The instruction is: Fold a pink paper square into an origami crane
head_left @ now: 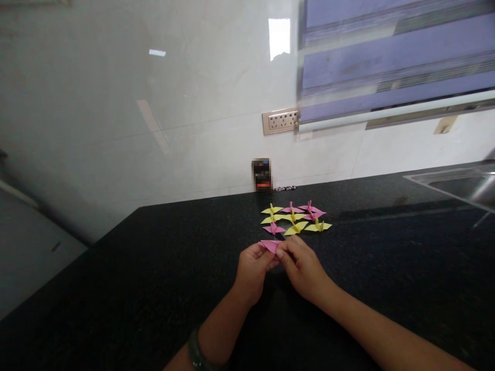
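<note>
A folded pink paper piece [269,245] is pinched between both my hands above the black counter [154,278]. My left hand [253,270] grips its left side with closed fingers. My right hand [299,268] pinches its right side, thumb and fingers pressed together. Just beyond my hands lie several finished paper cranes [294,218], yellow and pink, set out in rows on the counter.
A small dark box [262,175] stands against the white wall at the counter's back edge. A wall socket [280,121] sits above it. A metal sink [460,183] is at the far right. A window blind [394,56] hangs at the upper right.
</note>
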A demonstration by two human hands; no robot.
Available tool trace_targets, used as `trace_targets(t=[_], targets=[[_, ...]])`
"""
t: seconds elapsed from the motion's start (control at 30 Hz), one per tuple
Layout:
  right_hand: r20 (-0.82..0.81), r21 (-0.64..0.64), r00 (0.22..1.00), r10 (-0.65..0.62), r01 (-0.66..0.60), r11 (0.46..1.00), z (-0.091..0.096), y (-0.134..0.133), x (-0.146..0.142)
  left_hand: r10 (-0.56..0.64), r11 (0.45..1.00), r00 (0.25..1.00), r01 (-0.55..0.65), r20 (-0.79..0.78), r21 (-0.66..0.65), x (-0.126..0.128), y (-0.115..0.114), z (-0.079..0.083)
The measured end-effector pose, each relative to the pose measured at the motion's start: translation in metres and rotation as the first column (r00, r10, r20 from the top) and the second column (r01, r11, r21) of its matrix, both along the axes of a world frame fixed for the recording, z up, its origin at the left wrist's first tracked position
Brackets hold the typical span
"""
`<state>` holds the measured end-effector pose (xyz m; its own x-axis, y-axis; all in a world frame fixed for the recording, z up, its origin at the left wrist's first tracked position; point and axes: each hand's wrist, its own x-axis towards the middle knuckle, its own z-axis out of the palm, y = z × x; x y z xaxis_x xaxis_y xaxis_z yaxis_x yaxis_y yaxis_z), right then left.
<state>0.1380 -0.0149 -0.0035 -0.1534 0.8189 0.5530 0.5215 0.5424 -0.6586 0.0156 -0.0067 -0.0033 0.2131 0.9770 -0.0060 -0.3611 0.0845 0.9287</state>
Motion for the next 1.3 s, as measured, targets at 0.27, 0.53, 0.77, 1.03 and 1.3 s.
trace_targets(t=[0.27,0.53,0.77,1.03,1.3], targets=[[0.075,0.007,0.995,-0.069,0.068,0.998,-0.001,0.000,0.001,-0.035,0.999,0.998,0.035,0.061,0.009,0.001,-0.001,0.002],[0.318,0.190,0.941,-0.113,0.054,0.980,0.000,0.003,0.004,-0.033,0.999,0.996,0.032,0.082,0.006,0.001,0.000,-0.001],[0.380,0.283,0.920,-0.093,-0.020,0.959,-0.001,0.001,0.005,-0.019,1.000,0.994,0.017,0.106,0.015,0.000,0.001,0.000],[0.374,0.334,0.921,-0.111,-0.023,0.942,0.001,0.006,0.011,0.001,1.000,1.000,-0.002,-0.024,-0.017,-0.001,0.001,0.000],[0.333,0.304,0.937,-0.107,0.000,0.953,0.002,0.005,0.009,-0.011,1.000,0.997,0.012,-0.074,0.006,-0.002,0.001,-0.002]])
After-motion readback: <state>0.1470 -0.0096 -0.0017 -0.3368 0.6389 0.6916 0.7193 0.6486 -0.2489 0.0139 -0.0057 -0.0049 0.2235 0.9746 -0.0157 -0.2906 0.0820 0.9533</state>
